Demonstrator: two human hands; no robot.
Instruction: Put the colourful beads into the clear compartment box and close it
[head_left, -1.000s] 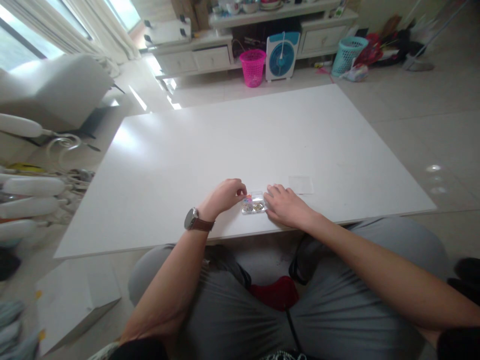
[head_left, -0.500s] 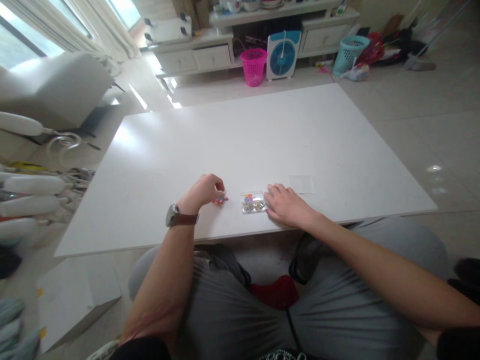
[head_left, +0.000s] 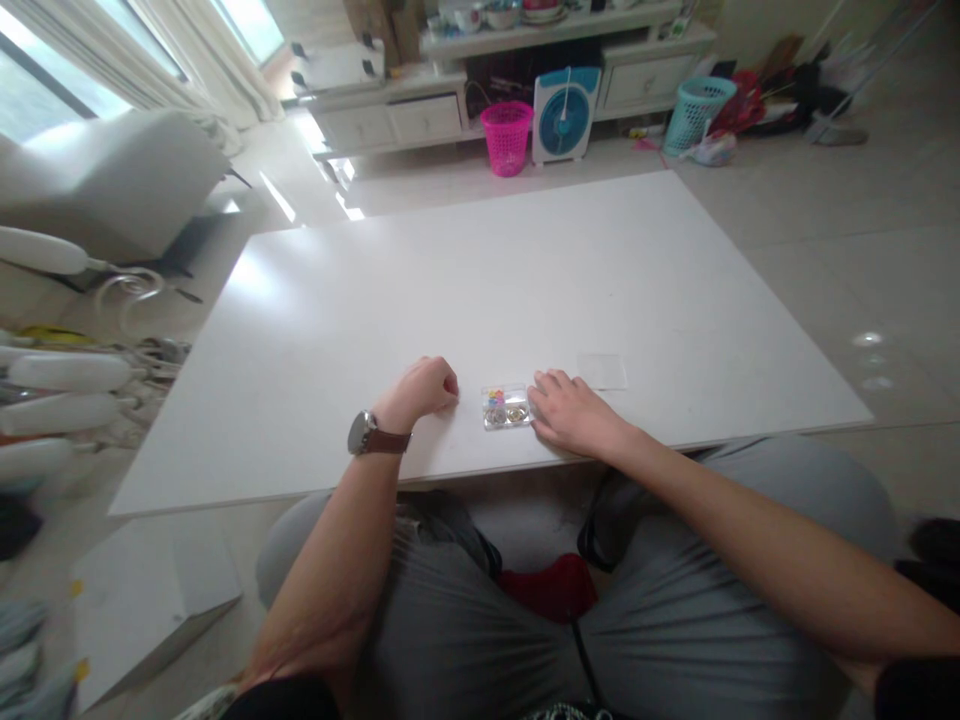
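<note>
My left hand (head_left: 426,386), with a brown-strapped watch (head_left: 362,433) on the wrist, rests low over the table left of a small clear compartment box (head_left: 507,406). Its fingers are curled together, and whatever they hold is hidden. In the box, small bright-coloured pieces (head_left: 496,396) lie in the back left compartment. Ring-like metal pieces (head_left: 517,413) fill the front ones, while the back right compartment looks bare. My right hand (head_left: 570,410) lies with fingers stretched out and fingertips touching the box's right side.
Behind my right hand a flat clear plastic lid or sheet (head_left: 602,371) lies on the white table (head_left: 480,270). The table's front edge runs just above my knees. Beyond the table stand a pink basket (head_left: 508,138), a blue fan (head_left: 565,115) and a turquoise basket (head_left: 697,115).
My left hand has shifted slightly right and its fingers have curled in. The coloured pieces visible under its fingertips before are out of sight. My right hand and the box stay put.
</note>
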